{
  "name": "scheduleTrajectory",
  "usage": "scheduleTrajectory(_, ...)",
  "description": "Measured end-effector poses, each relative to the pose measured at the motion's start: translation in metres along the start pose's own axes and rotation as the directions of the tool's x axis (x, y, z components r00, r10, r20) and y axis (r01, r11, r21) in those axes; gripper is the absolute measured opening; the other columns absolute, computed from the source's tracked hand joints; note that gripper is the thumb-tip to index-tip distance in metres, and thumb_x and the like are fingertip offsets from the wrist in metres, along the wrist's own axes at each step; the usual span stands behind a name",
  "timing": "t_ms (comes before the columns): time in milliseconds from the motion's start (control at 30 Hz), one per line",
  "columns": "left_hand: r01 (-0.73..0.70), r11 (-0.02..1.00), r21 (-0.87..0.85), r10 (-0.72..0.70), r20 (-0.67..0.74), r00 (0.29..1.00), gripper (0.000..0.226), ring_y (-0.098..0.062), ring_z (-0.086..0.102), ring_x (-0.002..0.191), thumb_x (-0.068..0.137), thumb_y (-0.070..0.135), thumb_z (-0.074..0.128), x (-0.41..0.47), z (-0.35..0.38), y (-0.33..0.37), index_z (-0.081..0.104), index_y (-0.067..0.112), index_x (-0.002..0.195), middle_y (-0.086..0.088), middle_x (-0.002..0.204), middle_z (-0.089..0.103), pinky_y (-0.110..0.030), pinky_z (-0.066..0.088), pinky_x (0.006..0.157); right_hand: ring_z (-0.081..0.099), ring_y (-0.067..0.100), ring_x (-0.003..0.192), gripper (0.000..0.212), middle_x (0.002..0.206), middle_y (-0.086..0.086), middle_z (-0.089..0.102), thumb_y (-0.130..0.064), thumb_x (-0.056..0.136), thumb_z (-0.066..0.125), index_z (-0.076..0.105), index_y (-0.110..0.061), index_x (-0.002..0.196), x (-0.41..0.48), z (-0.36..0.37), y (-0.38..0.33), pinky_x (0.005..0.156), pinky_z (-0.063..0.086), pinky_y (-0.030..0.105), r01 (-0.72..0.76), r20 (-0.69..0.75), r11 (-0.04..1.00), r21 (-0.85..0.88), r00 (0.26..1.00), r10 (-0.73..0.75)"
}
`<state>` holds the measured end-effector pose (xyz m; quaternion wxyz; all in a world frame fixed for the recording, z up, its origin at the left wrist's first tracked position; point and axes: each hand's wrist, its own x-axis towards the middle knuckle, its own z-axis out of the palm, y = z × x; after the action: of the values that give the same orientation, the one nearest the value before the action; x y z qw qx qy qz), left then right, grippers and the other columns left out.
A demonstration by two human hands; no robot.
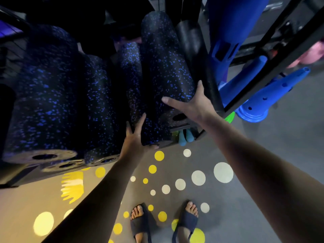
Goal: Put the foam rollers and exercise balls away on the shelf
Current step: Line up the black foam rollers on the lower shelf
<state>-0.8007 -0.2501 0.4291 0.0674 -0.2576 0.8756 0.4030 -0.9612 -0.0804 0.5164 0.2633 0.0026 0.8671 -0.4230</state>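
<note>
Head view: at a dark shelf [273, 72], the left hand [135, 139], fingers straight, presses a blue-speckled foam roller [140, 95]. The right hand [194, 104], fingers spread, steadies a taller speckled roller [163, 55] beyond its fingertips. Both probably need pushing fully in next.

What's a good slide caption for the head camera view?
At the shelf, left hand on the lower speckled roller, right hand on the upper roller.
</note>
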Motion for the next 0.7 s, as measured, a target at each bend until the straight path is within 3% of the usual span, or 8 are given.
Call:
scheduleTrajectory(67,0.014,0.999,0.046,-0.015,0.017,1.0,0.127,-0.04,0.032,0.148,0.064,0.03,0.095,0.0,-0.003,0.001,0.008,0.068,0.148,-0.018,0.168,0.003,-0.048,0.038,0.118,0.049,0.026,0.134,0.148,0.151,0.003,0.047,-0.069,0.051,0.09,0.005,-0.02,0.161,0.007,-0.003,-0.014,0.11,0.042,0.036,-0.094,0.047,0.996,-0.003,0.994,0.094)
scheduleTrajectory(133,0.025,0.997,0.073,-0.027,0.03,0.999,0.127,-0.041,0.03,0.149,0.067,0.03,0.094,0.0,-0.004,0.001,0.004,0.067,0.149,-0.02,0.168,0.001,-0.047,0.037,0.117,0.06,0.023,0.117,0.13,0.135,-0.001,0.058,-0.063,0.044,0.094,0.03,-0.021,0.15,0.009,-0.003,-0.018,0.1,0.051,0.037,-0.121,0.055,0.992,0.037,0.991,0.119)
scheduleTrajectory(233,0.01,0.999,0.047,-0.013,0.056,0.998,0.124,-0.042,0.025,0.152,0.073,0.028,0.091,0.001,-0.003,0.001,0.003,0.066,0.15,-0.02,0.169,-0.004,-0.047,0.034,0.118,0.075,0.023,0.089,0.091,0.11,0.0,0.071,-0.049,0.053,0.095,0.048,-0.022,0.126,0.005,-0.016,-0.019,0.074,0.063,0.038,-0.101,0.014,0.946,0.308,0.995,0.101)
scheduleTrajectory(300,-0.002,1.0,0.01,0.002,0.057,0.998,0.117,-0.042,0.028,0.15,0.079,0.022,0.087,0.004,-0.002,0.003,0.005,0.07,0.148,-0.014,0.17,-0.01,-0.05,0.039,0.117,0.078,0.022,0.08,0.079,0.101,0.002,0.077,-0.042,0.061,0.092,0.053,-0.021,0.127,0.006,-0.034,-0.022,0.063,0.063,0.039,-0.107,0.031,0.888,0.447,0.994,0.104)
scheduleTrajectory(400,-0.082,0.996,0.032,0.08,0.041,0.996,0.11,-0.041,0.04,0.144,0.085,0.018,0.081,0.017,0.003,0.02,0.008,0.07,0.148,-0.011,0.169,-0.015,-0.048,0.052,0.103,0.078,0.021,0.085,0.09,0.105,0.0,0.078,-0.048,0.05,0.093,0.058,-0.026,0.131,0.009,-0.063,-0.019,0.072,0.064,0.045,-0.045,-0.036,0.897,0.439,0.997,0.067)
scheduleTrajectory(533,-0.162,0.976,0.142,0.157,0.048,0.987,0.106,-0.048,0.054,0.13,0.089,0.02,0.078,0.042,0.012,0.035,0.005,0.065,0.151,-0.018,0.168,-0.015,-0.049,0.053,0.101,0.077,0.018,0.089,0.094,0.113,0.0,0.076,-0.052,0.051,0.092,0.058,-0.026,0.135,0.008,-0.089,-0.006,0.079,0.064,0.048,0.008,-0.112,0.913,0.407,0.993,0.041)
scheduleTrajectory(600,-0.176,0.959,0.22,0.168,0.056,0.984,0.105,-0.051,0.047,0.135,0.09,0.023,0.077,0.052,0.015,0.037,0.002,0.067,0.149,-0.015,0.169,-0.014,-0.055,0.052,0.101,0.077,0.02,0.089,0.09,0.112,0.001,0.076,-0.049,0.053,0.093,0.06,-0.024,0.133,0.007,-0.096,0.003,0.08,0.064,0.048,0.017,-0.118,0.918,0.397,0.992,0.033)
scheduleTrajectory(700,-0.205,0.918,0.34,0.199,0.055,0.979,0.092,-0.051,0.021,0.15,0.093,0.026,0.073,0.057,0.026,0.049,0.013,0.058,0.154,-0.01,0.17,-0.013,-0.056,0.05,0.104,0.077,0.021,0.092,0.095,0.116,0.001,0.074,-0.048,0.05,0.096,0.059,-0.025,0.134,0.006,-0.096,0.016,0.081,0.064,0.047,0.029,-0.134,0.917,0.398,0.991,0.027)
